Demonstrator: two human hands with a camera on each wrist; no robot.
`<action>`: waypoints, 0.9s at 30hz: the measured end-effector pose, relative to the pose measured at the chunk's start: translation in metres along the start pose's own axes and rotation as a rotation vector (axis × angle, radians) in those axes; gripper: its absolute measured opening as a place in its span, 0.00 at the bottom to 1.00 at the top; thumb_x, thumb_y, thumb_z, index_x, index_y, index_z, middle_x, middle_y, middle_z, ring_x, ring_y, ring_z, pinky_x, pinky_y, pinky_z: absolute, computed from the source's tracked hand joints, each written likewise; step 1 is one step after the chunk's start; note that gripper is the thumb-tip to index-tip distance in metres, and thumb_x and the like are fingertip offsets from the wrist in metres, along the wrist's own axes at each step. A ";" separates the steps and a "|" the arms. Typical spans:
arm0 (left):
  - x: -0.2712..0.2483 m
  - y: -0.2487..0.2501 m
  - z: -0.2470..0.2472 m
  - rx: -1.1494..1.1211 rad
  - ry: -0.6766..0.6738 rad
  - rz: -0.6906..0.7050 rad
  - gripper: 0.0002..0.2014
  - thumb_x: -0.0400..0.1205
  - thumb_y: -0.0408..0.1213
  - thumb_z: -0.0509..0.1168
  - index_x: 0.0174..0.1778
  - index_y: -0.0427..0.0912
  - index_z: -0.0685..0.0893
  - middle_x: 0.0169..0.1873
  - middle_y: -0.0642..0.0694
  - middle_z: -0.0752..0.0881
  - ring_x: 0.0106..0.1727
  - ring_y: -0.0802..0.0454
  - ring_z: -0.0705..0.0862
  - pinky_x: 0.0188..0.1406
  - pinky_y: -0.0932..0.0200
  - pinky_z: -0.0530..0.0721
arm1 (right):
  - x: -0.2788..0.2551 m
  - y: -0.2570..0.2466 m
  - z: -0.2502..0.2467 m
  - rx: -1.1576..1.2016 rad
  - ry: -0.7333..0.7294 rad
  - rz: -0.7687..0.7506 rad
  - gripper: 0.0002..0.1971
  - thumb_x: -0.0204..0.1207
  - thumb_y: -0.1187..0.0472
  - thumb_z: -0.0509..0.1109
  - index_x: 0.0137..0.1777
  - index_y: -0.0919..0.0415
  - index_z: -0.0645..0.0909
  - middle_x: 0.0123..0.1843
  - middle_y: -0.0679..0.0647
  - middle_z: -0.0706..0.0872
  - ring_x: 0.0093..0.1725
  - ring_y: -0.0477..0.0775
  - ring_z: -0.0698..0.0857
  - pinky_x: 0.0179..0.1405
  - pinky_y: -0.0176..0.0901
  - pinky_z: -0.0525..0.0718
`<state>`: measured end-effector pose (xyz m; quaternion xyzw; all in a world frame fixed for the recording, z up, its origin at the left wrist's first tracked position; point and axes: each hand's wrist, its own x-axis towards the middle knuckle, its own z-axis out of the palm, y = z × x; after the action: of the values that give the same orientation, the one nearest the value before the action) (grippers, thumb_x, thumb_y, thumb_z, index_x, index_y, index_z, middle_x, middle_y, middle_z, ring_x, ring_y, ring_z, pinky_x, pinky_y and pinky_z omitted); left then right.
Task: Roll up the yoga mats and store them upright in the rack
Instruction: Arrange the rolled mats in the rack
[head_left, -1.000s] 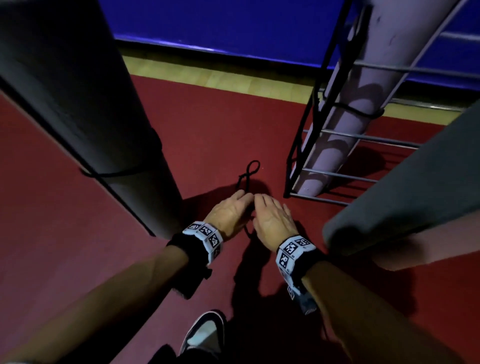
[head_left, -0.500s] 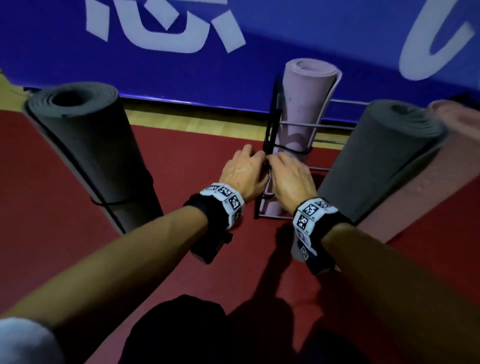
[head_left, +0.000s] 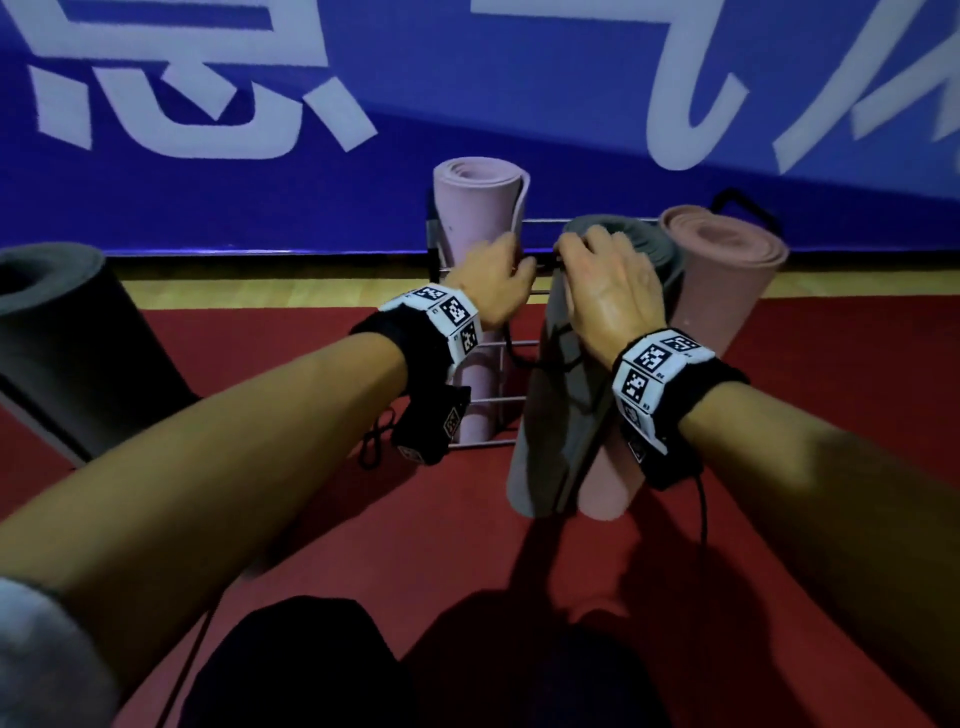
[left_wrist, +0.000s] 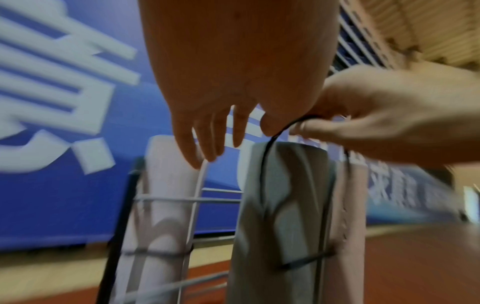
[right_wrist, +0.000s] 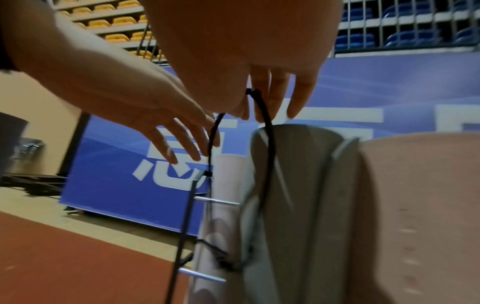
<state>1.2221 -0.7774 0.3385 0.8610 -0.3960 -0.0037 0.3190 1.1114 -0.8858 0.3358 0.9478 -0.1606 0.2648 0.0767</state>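
Observation:
A lilac rolled mat (head_left: 475, 244) stands upright in the wire rack (head_left: 488, 400). A grey rolled mat (head_left: 566, 415) and a pink one (head_left: 722, 280) lean against the rack's right side. My left hand (head_left: 511, 270) and right hand (head_left: 576, 254) are level with the grey mat's top, and each pinches an end of a black cord (right_wrist: 267, 144). The cord hangs in a loop in front of the grey mat (right_wrist: 298, 205). In the left wrist view my left hand (left_wrist: 249, 131) pinches the cord (left_wrist: 283, 128) with its other fingers hanging straight.
A dark grey rolled mat (head_left: 67, 343) leans at the left. Another black cord (head_left: 376, 441) lies on the red floor (head_left: 467, 545) by the rack's foot. A blue banner wall (head_left: 519, 104) stands right behind the rack.
My hands picked the black cord up off the floor and rose with it to the top of the grey mat. They have moved slightly apart, and the head view has lifted.

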 end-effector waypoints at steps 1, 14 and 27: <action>0.004 0.005 0.004 0.061 -0.007 -0.001 0.15 0.89 0.46 0.55 0.58 0.36 0.77 0.58 0.31 0.83 0.59 0.34 0.81 0.57 0.46 0.78 | -0.001 0.007 -0.002 -0.025 0.015 0.011 0.12 0.78 0.67 0.68 0.61 0.63 0.79 0.57 0.64 0.81 0.56 0.70 0.80 0.48 0.63 0.78; 0.032 0.053 0.033 -0.017 -0.227 0.052 0.27 0.79 0.49 0.60 0.76 0.56 0.70 0.74 0.34 0.65 0.69 0.33 0.76 0.74 0.44 0.75 | -0.019 0.073 0.015 0.045 -0.131 0.220 0.30 0.87 0.52 0.57 0.88 0.55 0.57 0.83 0.71 0.59 0.77 0.77 0.64 0.67 0.72 0.77; 0.036 0.039 0.069 -0.089 -0.079 0.133 0.31 0.76 0.42 0.72 0.72 0.59 0.67 0.78 0.31 0.57 0.67 0.23 0.77 0.68 0.33 0.80 | -0.017 0.070 0.034 0.260 -0.025 0.209 0.32 0.83 0.62 0.60 0.87 0.56 0.58 0.84 0.69 0.56 0.71 0.77 0.74 0.73 0.61 0.74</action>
<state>1.2022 -0.8581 0.3142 0.8169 -0.4642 -0.0338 0.3408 1.0897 -0.9548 0.3021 0.9311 -0.2235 0.2779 -0.0768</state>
